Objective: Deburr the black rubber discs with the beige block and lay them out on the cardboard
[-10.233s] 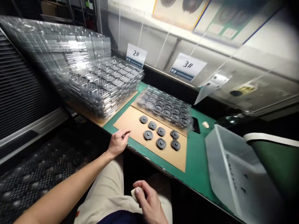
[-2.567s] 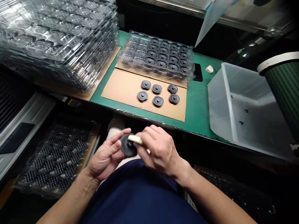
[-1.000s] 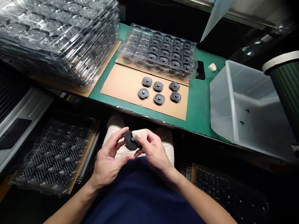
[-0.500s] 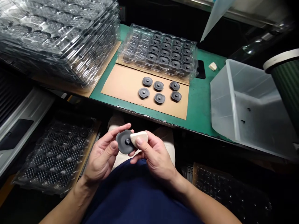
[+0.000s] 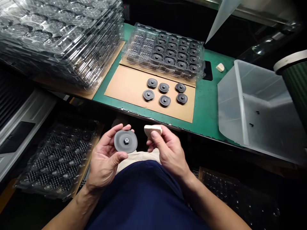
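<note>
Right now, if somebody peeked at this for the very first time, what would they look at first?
Probably the two hands low in the middle: the left hand holds up a round dark disc with a small nut at its centre, and the right hand pinches a pale block beside it, not touching. Next, six more discs lie on a brown cardboard sheet on the green table, and a big stack of clear trays shines at the top left.

A green-topped workbench (image 5: 203, 105) stands before a dark back wall; its front edge is chipped, light falls on the top, and the floor below is in shadow
</note>
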`<move>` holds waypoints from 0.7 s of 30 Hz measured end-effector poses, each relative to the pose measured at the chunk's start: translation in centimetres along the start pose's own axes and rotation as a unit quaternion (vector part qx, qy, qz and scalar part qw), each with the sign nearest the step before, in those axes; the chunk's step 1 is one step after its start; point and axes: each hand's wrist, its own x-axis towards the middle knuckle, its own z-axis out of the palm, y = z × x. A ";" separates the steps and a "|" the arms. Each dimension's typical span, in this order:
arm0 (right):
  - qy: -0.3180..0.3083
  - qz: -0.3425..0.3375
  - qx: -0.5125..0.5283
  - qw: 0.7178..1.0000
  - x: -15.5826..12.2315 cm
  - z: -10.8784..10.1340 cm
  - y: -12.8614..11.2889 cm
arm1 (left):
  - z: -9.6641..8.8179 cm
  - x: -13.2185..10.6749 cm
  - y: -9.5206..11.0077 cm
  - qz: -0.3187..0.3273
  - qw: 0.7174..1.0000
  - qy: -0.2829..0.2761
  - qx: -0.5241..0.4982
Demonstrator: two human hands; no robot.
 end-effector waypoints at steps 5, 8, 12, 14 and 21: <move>-0.079 -0.100 -0.169 0.977 -0.6 -0.5 -3.0 | 0.5 -0.1 0.6 0.056 0.998 0.010 0.037; -0.146 -0.177 -0.219 0.948 -1.1 0.0 -3.9 | 0.5 -0.3 0.8 0.082 0.994 -0.007 0.068; -0.103 -0.235 -0.305 0.917 -0.9 0.2 -3.6 | 0.1 -0.2 0.9 0.088 0.994 -0.018 0.062; -0.129 -0.222 -0.295 0.920 -0.7 0.1 -3.4 | -0.1 -0.2 0.9 0.059 0.997 -0.021 0.036; -0.129 -0.212 -0.315 0.916 -0.5 -0.1 -3.7 | 0.0 -0.4 1.0 -0.019 0.998 -0.018 -0.053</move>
